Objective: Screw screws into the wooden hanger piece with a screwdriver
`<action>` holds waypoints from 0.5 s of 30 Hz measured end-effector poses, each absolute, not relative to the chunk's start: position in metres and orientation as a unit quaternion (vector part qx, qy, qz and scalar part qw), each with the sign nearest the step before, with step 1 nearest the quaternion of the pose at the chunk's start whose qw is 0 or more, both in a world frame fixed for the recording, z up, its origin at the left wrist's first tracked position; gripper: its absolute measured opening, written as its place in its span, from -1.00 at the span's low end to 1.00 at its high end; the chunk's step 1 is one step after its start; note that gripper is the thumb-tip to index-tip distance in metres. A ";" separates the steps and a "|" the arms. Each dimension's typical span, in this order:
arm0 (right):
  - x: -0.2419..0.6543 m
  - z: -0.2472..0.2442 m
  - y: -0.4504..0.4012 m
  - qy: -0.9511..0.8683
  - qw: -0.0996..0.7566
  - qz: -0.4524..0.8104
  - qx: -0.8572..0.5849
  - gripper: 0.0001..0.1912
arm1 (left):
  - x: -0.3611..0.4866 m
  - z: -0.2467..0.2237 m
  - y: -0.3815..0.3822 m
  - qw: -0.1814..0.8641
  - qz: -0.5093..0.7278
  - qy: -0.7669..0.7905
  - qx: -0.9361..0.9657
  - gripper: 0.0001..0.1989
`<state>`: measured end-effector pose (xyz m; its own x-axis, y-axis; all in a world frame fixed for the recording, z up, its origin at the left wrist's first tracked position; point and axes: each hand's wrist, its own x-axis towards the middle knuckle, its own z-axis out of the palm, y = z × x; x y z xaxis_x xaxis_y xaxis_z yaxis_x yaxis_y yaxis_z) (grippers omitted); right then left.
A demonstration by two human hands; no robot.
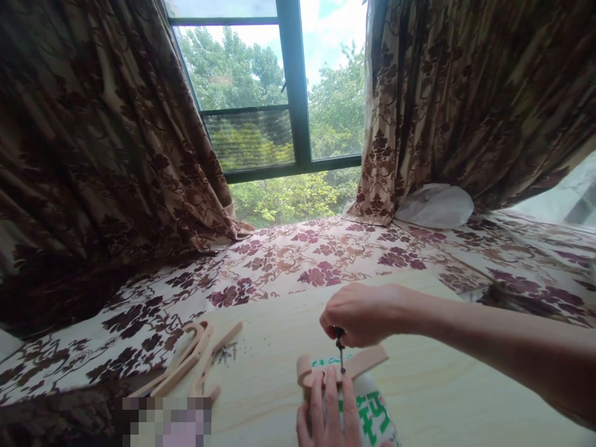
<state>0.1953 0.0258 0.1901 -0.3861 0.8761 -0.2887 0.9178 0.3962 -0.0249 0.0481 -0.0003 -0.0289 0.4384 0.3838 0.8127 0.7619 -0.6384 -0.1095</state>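
My right hand (358, 315) is closed round the dark handle of a small screwdriver (342, 352), held upright. Its tip meets a dark spot on a curved piece of pale wood (372, 361). That wooden piece lies across a white packet with green print (375, 413). From the near side, my left hand (329, 413) lies over the packet, fingers stretched out and fingertips on the wood. Another dark spot, perhaps a screw head, shows near those fingertips. My left thumb is mostly hidden.
More curved wooden pieces (200, 360) lie at the left of the pale board (261, 397). Beside them are several small dark screws (227, 354). Floral cloth (279, 261) spreads behind the board, with a white plastic bag (435, 206) near the curtain (419, 112).
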 end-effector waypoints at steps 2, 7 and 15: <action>0.194 0.187 0.026 0.827 0.113 -0.091 0.543 -0.71 | 0.044 -0.025 -0.003 0.217 -0.375 -0.342 -0.834 -0.54; 0.195 0.182 0.028 0.820 0.114 -0.078 0.556 -0.72 | 0.041 -0.016 -0.009 0.199 -0.337 -0.346 -0.853 -0.44; 0.187 0.192 0.023 0.828 0.139 -0.062 0.540 -0.71 | 0.039 -0.020 -0.010 0.196 -0.320 -0.353 -0.857 -0.38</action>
